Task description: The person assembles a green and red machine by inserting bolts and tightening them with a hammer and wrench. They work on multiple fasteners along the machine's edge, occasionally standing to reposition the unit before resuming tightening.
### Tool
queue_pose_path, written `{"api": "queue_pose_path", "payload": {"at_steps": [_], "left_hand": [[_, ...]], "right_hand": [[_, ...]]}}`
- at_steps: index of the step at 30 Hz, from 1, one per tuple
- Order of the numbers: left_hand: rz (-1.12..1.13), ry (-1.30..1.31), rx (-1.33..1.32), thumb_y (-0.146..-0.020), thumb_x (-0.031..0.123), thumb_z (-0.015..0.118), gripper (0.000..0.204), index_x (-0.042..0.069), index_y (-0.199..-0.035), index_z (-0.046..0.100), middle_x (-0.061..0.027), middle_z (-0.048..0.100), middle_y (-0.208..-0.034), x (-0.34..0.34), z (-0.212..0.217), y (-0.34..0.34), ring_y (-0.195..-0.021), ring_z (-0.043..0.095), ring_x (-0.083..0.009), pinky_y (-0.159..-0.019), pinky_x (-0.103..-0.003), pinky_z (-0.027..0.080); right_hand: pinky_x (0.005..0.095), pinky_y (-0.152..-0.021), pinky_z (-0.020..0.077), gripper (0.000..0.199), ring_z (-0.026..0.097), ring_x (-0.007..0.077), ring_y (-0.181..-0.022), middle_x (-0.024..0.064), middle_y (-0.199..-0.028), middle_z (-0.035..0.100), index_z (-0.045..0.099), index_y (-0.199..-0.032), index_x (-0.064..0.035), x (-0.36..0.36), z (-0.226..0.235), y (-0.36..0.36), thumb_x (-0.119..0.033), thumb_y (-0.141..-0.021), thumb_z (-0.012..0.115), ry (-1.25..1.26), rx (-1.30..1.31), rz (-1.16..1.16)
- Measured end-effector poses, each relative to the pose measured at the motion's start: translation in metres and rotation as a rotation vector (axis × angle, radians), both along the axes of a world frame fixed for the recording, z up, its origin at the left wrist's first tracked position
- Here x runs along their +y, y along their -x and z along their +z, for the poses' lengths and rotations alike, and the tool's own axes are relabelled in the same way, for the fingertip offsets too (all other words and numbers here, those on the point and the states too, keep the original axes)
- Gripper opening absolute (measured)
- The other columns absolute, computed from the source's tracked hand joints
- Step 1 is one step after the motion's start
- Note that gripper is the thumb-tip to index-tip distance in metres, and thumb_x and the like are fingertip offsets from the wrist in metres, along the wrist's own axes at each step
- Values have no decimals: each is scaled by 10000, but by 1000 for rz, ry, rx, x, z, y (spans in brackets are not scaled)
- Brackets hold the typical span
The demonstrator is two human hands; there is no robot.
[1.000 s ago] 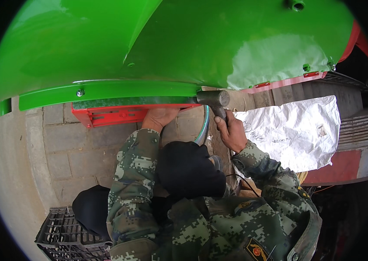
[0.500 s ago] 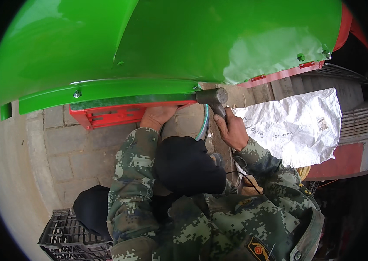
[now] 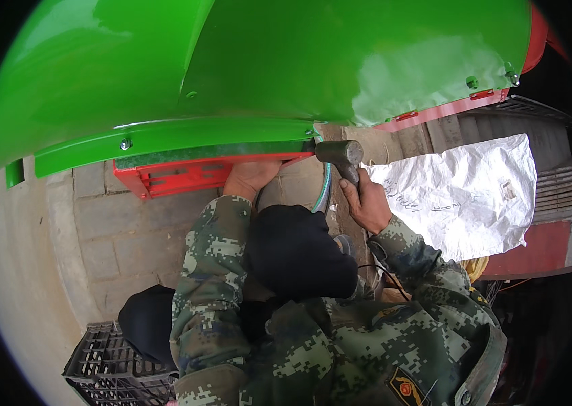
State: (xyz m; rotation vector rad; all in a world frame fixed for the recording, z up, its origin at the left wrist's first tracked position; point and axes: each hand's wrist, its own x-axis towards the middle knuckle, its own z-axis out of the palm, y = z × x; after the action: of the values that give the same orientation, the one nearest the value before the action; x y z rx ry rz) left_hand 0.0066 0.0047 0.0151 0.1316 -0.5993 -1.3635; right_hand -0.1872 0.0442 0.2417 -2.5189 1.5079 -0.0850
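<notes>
My right hand (image 3: pixel 369 206) is closed around the handle of a steel hammer (image 3: pixel 340 155). The hammer's head lies sideways at the right end of a red slotted metal bracket (image 3: pixel 184 174), touching it or very close. Under the bracket's middle, my left hand (image 3: pixel 253 176) reaches up from below; its fingers are hidden behind the red metal. Directly above, the bracket runs along the bottom flange of a large glossy green sheet-metal panel (image 3: pixel 259 68). A bolt (image 3: pixel 125 144) shows on the flange's left part.
A crumpled white sack (image 3: pixel 465 193) with handwriting lies to the right. Beneath the bracket, a greenish hose (image 3: pixel 322 193) curves over the paving (image 3: pixel 127 237). A black plastic crate (image 3: pixel 100 365) stands at lower left. Red metal edging (image 3: pixel 448 108) follows the panel's right side.
The whole view has shifted slightly, so everything appears a little farther right. Hammer and bracket keep nearly the same relation, and both hands stay in place.
</notes>
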Motion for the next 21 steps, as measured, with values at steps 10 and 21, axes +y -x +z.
{"api": "queue_pose_path", "payload": {"at_steps": [10, 21], "left_hand": [[-242, 1, 506, -981, 402, 544, 445, 86, -1294, 562, -85, 541, -1374, -3, 2, 0, -1281, 465, -274, -1159, -454, 308], [-237, 69, 511, -996, 408, 507, 455, 86, -1316, 541, -87, 524, -1391, -5, -1, -3, -1295, 452, -273, -1163, -459, 293]], "right_hand": [[558, -584, 457, 427, 603, 521, -696, 329, -703, 598, 500, -1099, 57, -11, -3, -15, -351, -991, 562, 29, 7, -18], [515, -594, 498, 429, 636, 491, -699, 285, -698, 617, 500, -1136, 64, 2, 5, -17, -329, -981, 576, 121, -238, 189]]}}
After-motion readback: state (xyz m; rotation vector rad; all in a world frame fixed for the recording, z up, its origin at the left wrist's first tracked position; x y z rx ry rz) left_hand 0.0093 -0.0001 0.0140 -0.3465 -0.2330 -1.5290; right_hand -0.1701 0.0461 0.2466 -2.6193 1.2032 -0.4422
